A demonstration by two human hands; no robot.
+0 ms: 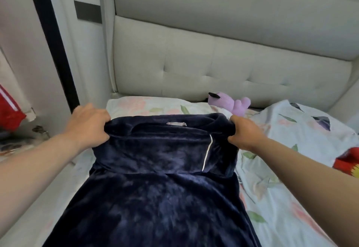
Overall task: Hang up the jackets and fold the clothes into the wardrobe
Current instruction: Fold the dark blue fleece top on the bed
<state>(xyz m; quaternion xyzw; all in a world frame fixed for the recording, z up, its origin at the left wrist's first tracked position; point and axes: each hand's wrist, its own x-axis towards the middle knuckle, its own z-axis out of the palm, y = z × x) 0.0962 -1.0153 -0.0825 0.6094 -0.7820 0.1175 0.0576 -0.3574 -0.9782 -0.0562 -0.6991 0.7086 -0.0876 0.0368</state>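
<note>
Two hands are gripping a navy robe on the bed: left hand and right hand are each clenching a top corner. Plush fabric is probably slipping easily, so the fold may be collapsing unevenly.

A purple plush toy lies just beyond the grip on the floral bedsheet (tufted headboard behind it).

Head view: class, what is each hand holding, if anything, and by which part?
The navy plush garment: left hand grips its top left corner, right hand its top right corner.
</note>
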